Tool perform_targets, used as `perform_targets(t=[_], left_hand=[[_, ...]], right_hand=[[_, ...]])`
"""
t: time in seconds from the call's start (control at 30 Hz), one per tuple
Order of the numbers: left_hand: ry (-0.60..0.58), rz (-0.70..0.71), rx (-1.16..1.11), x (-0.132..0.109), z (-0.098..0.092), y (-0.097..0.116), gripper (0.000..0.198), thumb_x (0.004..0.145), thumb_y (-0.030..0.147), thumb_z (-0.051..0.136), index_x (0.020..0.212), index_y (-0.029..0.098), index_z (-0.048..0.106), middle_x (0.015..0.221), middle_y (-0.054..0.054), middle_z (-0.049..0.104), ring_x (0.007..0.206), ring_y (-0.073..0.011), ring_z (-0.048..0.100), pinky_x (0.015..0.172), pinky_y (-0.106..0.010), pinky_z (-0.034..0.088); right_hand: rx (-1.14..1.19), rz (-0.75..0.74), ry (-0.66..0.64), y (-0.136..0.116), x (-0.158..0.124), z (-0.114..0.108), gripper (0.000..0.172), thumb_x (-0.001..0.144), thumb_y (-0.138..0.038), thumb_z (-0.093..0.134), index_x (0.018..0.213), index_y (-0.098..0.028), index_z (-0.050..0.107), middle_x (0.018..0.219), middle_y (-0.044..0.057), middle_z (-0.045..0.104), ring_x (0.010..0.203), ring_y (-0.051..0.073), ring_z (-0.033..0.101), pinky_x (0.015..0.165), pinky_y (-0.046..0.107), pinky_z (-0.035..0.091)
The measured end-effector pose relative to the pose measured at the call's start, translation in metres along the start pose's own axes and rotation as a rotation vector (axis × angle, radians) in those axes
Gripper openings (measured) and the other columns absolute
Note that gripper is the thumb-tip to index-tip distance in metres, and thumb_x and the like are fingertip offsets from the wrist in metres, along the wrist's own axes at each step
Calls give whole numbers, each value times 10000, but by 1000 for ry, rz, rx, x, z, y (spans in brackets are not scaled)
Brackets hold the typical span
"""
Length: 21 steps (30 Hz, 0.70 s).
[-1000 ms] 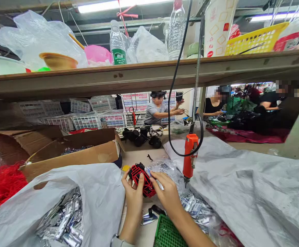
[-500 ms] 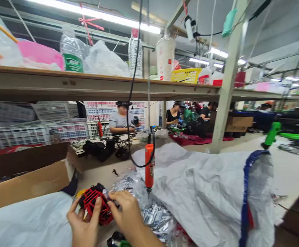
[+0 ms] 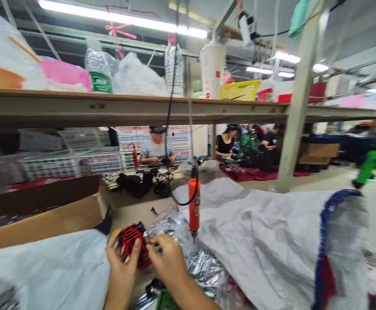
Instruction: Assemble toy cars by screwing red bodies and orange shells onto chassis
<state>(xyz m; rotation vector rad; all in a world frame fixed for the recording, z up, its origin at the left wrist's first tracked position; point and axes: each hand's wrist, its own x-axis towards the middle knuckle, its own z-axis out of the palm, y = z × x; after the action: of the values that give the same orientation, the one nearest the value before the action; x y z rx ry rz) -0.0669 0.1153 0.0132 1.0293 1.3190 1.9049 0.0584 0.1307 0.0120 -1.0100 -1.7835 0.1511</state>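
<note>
Head cam: L hand [image 3: 121, 275] clamped on a red plastic lattice-sided part [image 3: 132, 245], fingers wrapped round its near side, part held up off the bench. R hand [image 3: 168, 262] right beside it, fingers bunched together at the part's right side, can't tell if they're gripping it or something small there. Hands close together, part btwn them. Just right of the hands, a clear bag of silver foil packets [image 3: 200, 267] lies on the bench. Orange electric screwdriver [image 3: 194, 211] hangs upright on its cable, bit pointing down, near R hand but not touching it. Green plastic basket [image 3: 166, 301] at bottom edge, below the hands. White plastic bag [image 3: 42, 267] on the left, cardboard box [image 3: 45, 215] behind it; big white woven sack [image 3: 255, 232] w/ blue edging on the right. Overhead, long shelf [image 3: 110, 105] w/ water bottle [image 3: 99, 73] & paper cup [image 3: 212, 64]. Further back, co-worker in grey T-shirt [image 3: 157, 148] sits in front of stacked white & red crates [image 3: 78, 161]; another in black [image 3: 225, 144] sits farther right by red cloth [image 3: 255, 173] on the floor
</note>
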Motion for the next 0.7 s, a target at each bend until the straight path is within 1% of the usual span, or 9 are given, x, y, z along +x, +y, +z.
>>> perform_targets(t=[0.1, 0.17, 0.27, 0.37, 0.43, 0.53, 0.63, 0.7], left_hand=[[6, 9, -17, -6, 4, 6, 947, 629, 735, 790, 1321, 202, 423, 1241, -194, 649, 1091, -363, 717, 959, -557, 585], [9, 38, -22, -5, 5, 6, 888, 670, 717, 777, 1310, 209, 429, 1222, -181, 677, 1086, -334, 727, 972, -519, 584], [17, 73, -34, -4, 6, 3, 843, 710, 717, 750, 1304, 220, 418, 1218, -168, 688, 1103, -307, 722, 1016, -495, 556], [11, 68, -53, -5, 7, 1, 860, 718, 727, 742, 1317, 215, 398, 1208, -169, 682, 1115, -306, 713, 1031, -500, 542], [6, 59, -68, -7, 8, 0, 872, 715, 726, 747, 1324, 217, 388, 1216, -172, 671, 1125, -315, 707, 999, -498, 560], [-6, 66, -91, -10, 9, 0, 819, 737, 686, 756, 1318, 235, 393, 1249, -162, 656, 1137, -312, 705, 954, -469, 584], [-20, 69, -101, -12, 10, -1, 749, 768, 634, 758, 1299, 238, 409, 1247, -150, 656, 1129, -299, 711, 960, -451, 576], [-20, 62, -96, -11, 10, -1, 745, 768, 634, 755, 1293, 228, 417, 1225, -151, 659, 1121, -305, 708, 965, -461, 566]], right_hand=[[66, -8, -13, 3, -5, 1, 186, 857, -85, 617, 926, -152, 776, 867, 96, 809, 809, 271, 786, 735, 346, 612], [112, -30, -18, 7, -5, 2, 265, 902, -126, 558, 1058, -121, 772, 983, 145, 814, 880, 302, 787, 792, 403, 616], [145, -62, -15, 10, -6, 4, 340, 953, -185, 502, 1171, -132, 757, 1084, 155, 805, 960, 311, 778, 843, 433, 611], [134, -75, -1, 10, -7, 3, 341, 978, -225, 490, 1172, -168, 765, 1058, 128, 810, 946, 287, 776, 825, 405, 613], [122, -77, 8, 10, -7, 2, 338, 986, -234, 489, 1172, -187, 768, 1049, 116, 810, 930, 270, 774, 812, 386, 614], [122, -78, 13, 9, -7, 0, 327, 991, -240, 496, 1168, -204, 769, 1054, 112, 809, 930, 263, 770, 810, 383, 617], [141, -80, 11, 7, -5, -3, 302, 988, -235, 510, 1125, -210, 778, 1033, 113, 806, 943, 271, 764, 817, 396, 622], [160, -87, 6, 5, -3, -5, 281, 977, -229, 527, 1091, -215, 784, 1030, 110, 800, 960, 269, 761, 833, 395, 625]])
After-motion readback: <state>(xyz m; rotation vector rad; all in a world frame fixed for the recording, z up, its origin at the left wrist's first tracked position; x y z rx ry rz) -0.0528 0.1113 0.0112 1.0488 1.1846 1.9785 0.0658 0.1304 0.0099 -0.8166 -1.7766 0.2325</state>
